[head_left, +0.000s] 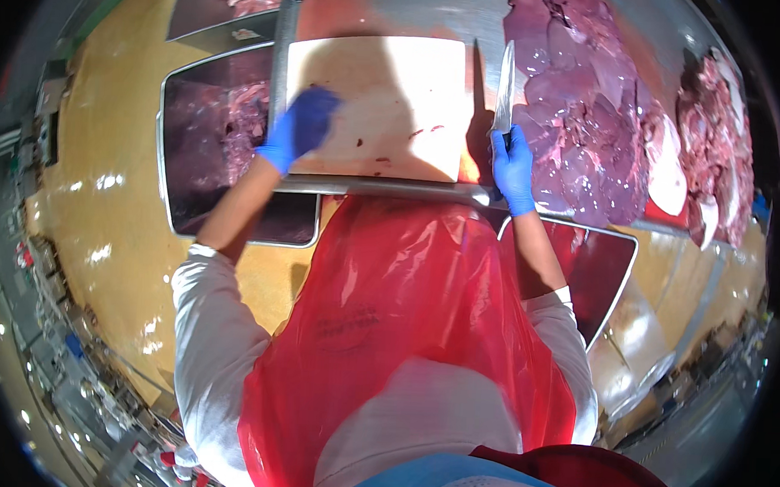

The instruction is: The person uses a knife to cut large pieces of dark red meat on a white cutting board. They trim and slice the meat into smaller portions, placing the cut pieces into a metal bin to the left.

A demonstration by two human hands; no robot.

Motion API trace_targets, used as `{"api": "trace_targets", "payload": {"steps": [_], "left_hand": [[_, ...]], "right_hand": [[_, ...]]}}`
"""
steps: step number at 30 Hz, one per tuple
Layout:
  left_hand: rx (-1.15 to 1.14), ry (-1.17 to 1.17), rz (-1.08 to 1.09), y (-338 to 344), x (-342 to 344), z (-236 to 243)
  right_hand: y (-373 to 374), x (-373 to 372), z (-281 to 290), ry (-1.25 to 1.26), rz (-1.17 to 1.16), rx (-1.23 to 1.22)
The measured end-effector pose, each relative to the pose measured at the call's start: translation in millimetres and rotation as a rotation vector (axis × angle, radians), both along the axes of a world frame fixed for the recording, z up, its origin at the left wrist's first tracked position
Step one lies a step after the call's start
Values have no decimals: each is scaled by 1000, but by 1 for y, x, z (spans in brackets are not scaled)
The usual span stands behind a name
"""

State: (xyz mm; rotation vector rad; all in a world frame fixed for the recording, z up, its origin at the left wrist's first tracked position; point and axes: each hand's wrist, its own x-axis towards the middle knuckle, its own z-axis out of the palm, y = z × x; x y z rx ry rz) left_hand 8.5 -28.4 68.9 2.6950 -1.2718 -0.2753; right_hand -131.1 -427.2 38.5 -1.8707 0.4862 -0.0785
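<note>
A white cutting board [387,113] with small dark red bits lies on the metal table [388,14]. My left hand [299,126], in a blue glove, is over the board's left edge, its fingers blurred; whether it holds anything is unclear. At the board's right, my right hand [511,166], also gloved in blue, grips a knife [506,87], blade pointing away from me. A glossy heap of purplish, liver-like organs [586,143] lies just right of the knife. Paler, fatty meat pieces [712,149] sit farther right.
A metal tub [195,130] with meat scraps sits left of the board, with another meat-filled container [217,23] behind it. A red-looking tub [593,278] sits below the table at right. A metal rail [392,188] runs along the table's front. The floor [101,292] is yellowish and wet.
</note>
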Motion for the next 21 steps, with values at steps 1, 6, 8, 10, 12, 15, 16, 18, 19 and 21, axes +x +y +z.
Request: {"api": "trace_targets", "payload": {"steps": [1,6,8,10,12,15,16,18,19,21], "left_hand": [[-575,-29,-191,-79,-31,-24],[-639,-91,-471,-127,-23,-60],[-489,-52,-453,-84,0,-76],[-331,-206,-348,-12,26,-92],[-250,-237,-218,61,61,-95],[-104,-207,-164,142,70,-48],[-59,-143,-100,183,67,-59],[50,-96,146,229,52,-36],[127,-207,264,235,43,-33],[283,-430,492,239,28,-31]], "right_hand": [[0,-2,3,48,-71,78],[9,-19,32,-19,-175,50],[2,-32,22,24,-206,56],[8,-43,28,73,-250,65],[10,-47,30,117,-257,62],[8,-55,19,77,-247,70],[11,-52,23,73,-239,100],[19,-54,39,76,-271,144],[19,-55,43,73,-270,119],[19,-56,44,68,-275,71]]}}
